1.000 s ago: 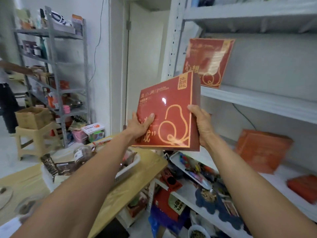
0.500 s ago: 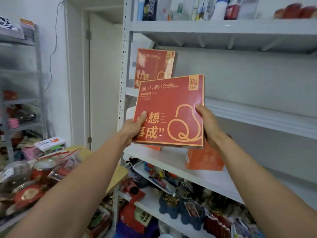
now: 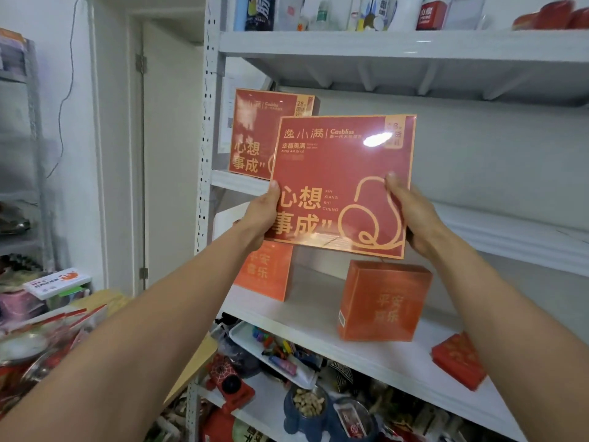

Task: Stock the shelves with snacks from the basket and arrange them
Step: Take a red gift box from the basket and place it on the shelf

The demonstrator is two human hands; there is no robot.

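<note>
Gripping a red "Casbliss" box (image 3: 341, 186) marked "XIN XIANG SHI CHENG", left hand (image 3: 259, 215) and right hand (image 3: 411, 218) curl thumbs over its face; an identical box (image 3: 255, 135) stands at the shelf's (image 3: 236, 183) left end.

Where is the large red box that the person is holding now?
In the head view the large red box is at centre, held upright between left hand and right hand, overlapping a matching box that stands on the shelf behind.
</note>
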